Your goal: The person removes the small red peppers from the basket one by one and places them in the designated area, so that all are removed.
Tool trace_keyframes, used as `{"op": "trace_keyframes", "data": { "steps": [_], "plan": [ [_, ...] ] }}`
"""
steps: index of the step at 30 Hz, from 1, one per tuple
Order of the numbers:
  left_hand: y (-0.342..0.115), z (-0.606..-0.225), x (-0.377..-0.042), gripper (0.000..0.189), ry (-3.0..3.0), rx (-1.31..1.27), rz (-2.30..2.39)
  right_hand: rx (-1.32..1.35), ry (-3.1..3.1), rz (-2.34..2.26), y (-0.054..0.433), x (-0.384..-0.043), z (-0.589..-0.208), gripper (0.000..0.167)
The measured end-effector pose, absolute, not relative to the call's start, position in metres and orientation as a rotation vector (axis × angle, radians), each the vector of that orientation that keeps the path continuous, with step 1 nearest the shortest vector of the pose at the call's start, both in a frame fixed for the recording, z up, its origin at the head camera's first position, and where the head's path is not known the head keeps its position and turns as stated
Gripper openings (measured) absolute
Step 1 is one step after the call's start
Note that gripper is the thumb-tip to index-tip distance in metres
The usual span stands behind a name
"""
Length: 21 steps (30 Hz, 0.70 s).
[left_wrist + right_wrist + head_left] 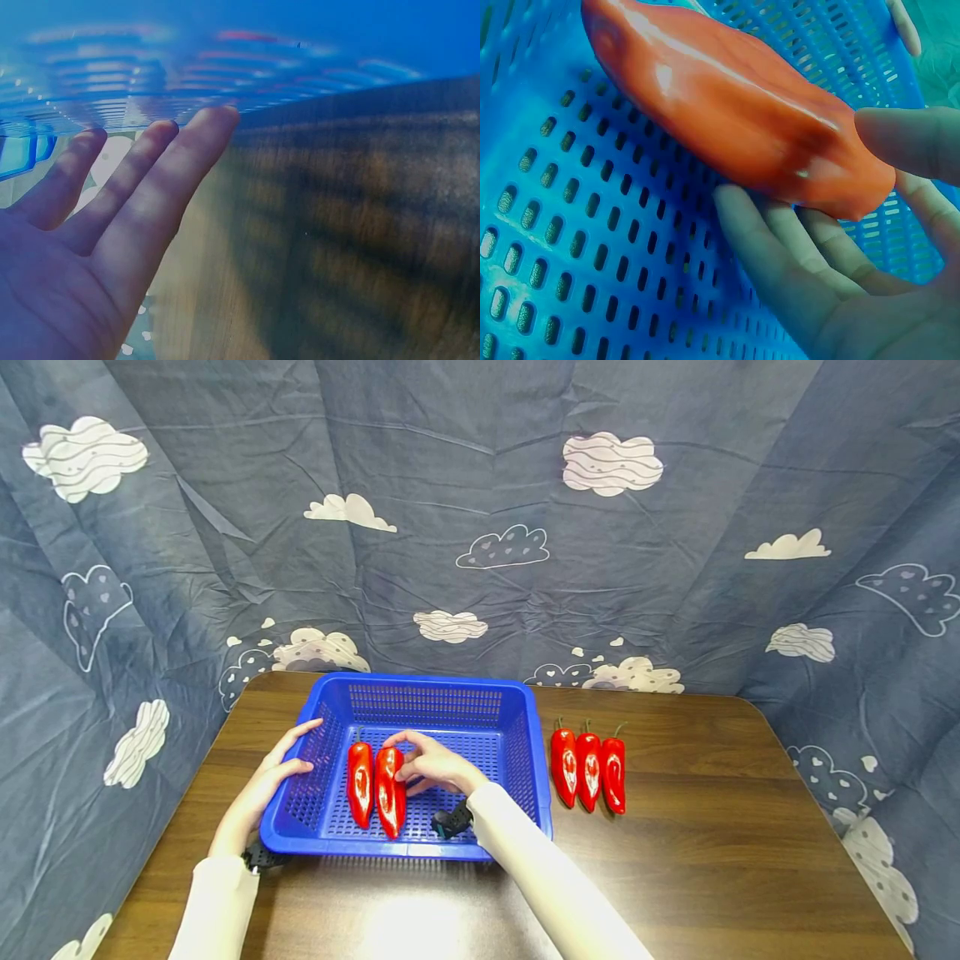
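Observation:
My right hand (435, 763) holds a red pepper (390, 797) by its upper part inside a blue plastic basket (405, 849). In the right wrist view the thumb lies across the top of this pepper (727, 105) and the fingers reach along its side, close over the slotted floor. Just left of it, a second red pepper (360, 785) lies in the basket. At the basket's left side my left hand (266, 781) holds the rim, thumb and one finger over it. The left wrist view has its other fingers (169, 180) straight against the outside wall.
Three red peppers (588, 771) with green stems lie side by side on the brown wooden table (697, 793), right of the basket. A dark blue curtain (510, 593) with cloud prints stands behind the table and along both sides.

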<state>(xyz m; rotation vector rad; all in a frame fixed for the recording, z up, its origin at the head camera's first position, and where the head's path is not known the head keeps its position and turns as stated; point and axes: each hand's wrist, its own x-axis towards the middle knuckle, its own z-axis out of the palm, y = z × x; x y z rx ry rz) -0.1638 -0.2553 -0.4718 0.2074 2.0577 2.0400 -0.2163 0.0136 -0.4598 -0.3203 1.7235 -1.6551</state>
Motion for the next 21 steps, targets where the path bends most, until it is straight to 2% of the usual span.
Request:
{"op": "trace_keyframes", "data": {
  "steps": [21],
  "plan": [
    [-0.256,-0.473,-0.164,0.06,2.073,0.235,2.035,-0.349,1.811,-1.739,0.021,-0.219,-0.448,0.054]
  ]
}}
